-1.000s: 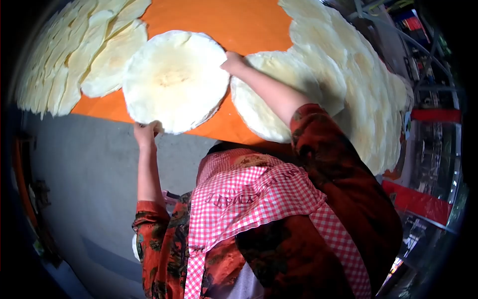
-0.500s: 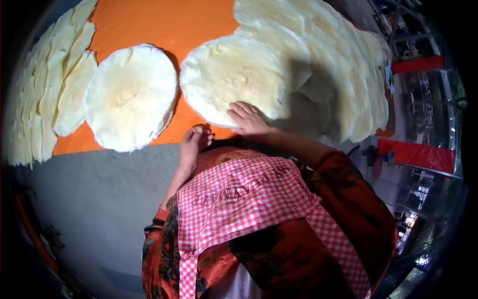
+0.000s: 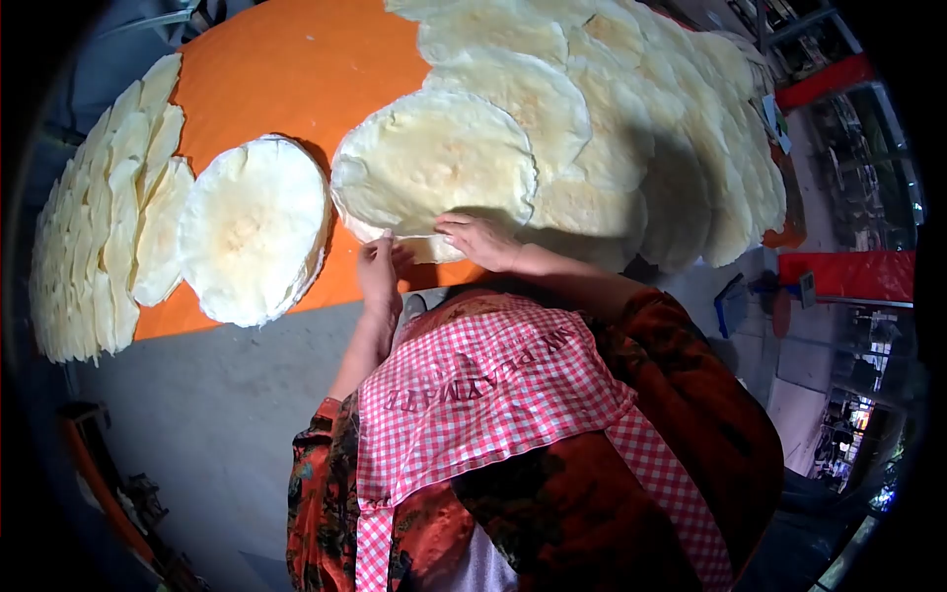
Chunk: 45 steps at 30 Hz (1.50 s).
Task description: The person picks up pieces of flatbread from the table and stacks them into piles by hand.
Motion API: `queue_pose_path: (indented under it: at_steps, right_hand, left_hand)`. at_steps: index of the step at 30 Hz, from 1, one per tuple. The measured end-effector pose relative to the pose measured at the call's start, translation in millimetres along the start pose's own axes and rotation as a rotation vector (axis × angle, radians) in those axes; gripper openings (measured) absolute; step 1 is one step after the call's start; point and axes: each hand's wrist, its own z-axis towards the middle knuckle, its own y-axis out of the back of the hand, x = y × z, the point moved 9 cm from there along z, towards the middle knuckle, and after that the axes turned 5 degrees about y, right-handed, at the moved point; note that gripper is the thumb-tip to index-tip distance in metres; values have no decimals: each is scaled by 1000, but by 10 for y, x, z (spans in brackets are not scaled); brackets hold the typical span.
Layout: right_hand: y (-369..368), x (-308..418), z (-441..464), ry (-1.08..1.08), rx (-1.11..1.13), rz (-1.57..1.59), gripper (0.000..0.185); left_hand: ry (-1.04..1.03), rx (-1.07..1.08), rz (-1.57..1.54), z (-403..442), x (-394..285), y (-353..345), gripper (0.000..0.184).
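Along the left edge of the orange bench (image 3: 296,69), thin flatbread rows (image 3: 89,242) overlap in slanting ranks, the innermost round reaching just beside a neat flatbread stack (image 3: 247,227). That stack sits by the near edge, a bare orange strip parting it from the pile I am touching.

Next comes my left hand (image 3: 379,273), at the near edge of the bench, its fingertips pinched together on the near-left rim of the top flatbread (image 3: 434,158). This sheet lies just beyond both my hands, towards the far edge, near the middle of the bench's length. It looks wider along the near edge than across the bench, though the lens may be stretching it. Its near rim stands a little raised between my hands, and a strip of the lower flatbread (image 3: 434,251) shows beneath.

My right hand (image 3: 480,243) is further in, nearer the sheet's centre, fingers touching the near rim; I cannot tell whether that grip is closed underneath.

Beyond it, the flatbread spread (image 3: 681,148) overlaps like shingles all the way to the right edge, partly in shadow.
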Motion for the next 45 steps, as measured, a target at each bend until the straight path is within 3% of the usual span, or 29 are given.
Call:
queue_pose_path:
  at_steps: [2,4,7,8,11,15,16,17,19,22,23,25,28,30,34,37,43,44,45]
  right_hand:
    - [-3,68,35,25,47,-27,41]
    - [-17,171,21,42,136,-83,50]
    - [145,232,158,-125,110,73,62]
    - [179,252,226,-90,36,62,64]
    - [41,249,414,-138,-61,-113,63]
    - [-117,86,543,-231,-23,-197,46]
    - [160,294,551,-236,146,-334,39]
    - [412,284,503,-473,189,-143,34]
    - [930,-504,805,-574,-44,-68,31]
    - [2572,-1294,1344,100,-425,-85,28]
    - [3102,-1106,1527,-168,-249,-339,28]
    - [3651,-381,1554,-67,-331,-499,22]
    - [3373,231,1422,11,-378,-328,17]
    - [2764,461,1182,-14,-360,-261,19]
    - [1095,271,684,-610,-242,188,33]
    - [24,357,625,2,-66,-608,36]
    - [62,614,670,71,-181,-538,32]
    - [-89,519,693,21,-50,-504,41]
    - [-116,516,653,-10,-54,-472,45]
  left_hand:
    - [130,138,-229,49,61,-139,17]
    - [115,148,-251,258,203,-24,10]
    - [143,197,-335,222,188,-59,11]
    - [159,218,-370,183,166,-84,12]
    - [151,294,-382,208,161,-143,18]
    - [67,126,-197,391,250,-74,24]
    - [47,50,-117,441,272,0,26]
    - [28,-26,-38,486,312,80,29]
    - [21,-6,-62,580,405,127,29]
    - [43,-22,-67,503,375,134,29]
    - [55,-15,-66,543,404,144,28]
    - [75,0,-70,663,523,185,27]
    - [62,45,-87,711,557,199,22]
    - [113,28,-155,531,404,161,20]
    - [46,55,-71,533,339,170,21]
    - [-5,102,-63,543,316,106,21]
    - [-11,125,-90,495,273,34,18]
    - [20,158,-65,490,271,-7,18]
    - [49,190,-41,488,258,-39,18]
